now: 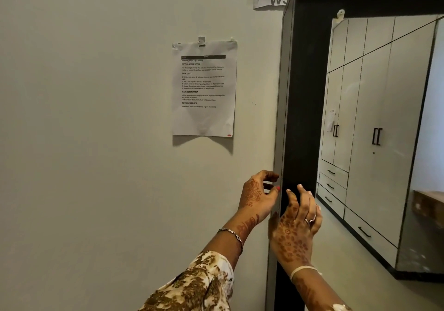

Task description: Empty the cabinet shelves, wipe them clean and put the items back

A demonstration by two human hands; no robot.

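Cabinet: the tall dark cabinet stood right of the wall, long axis vertical, its grey side edge facing me.
Shelves: none in view, and I saw no items either; I judged the emptying not yet begun.
Left hand: my left hand sat on the wall side of that edge, fingers curled, tips touching the grey strip. I couldn't tell whether it actually had a grip.
Right hand: my right hand lay just beside it on the dark front face, fingers nearly straight, holding nothing.
Key relation: the edge ran upright between both hands, the left one nearer the seam.
Next, my guess: pull that edge open.
Alongside: a mirror to the right, a printed sheet on the wall.
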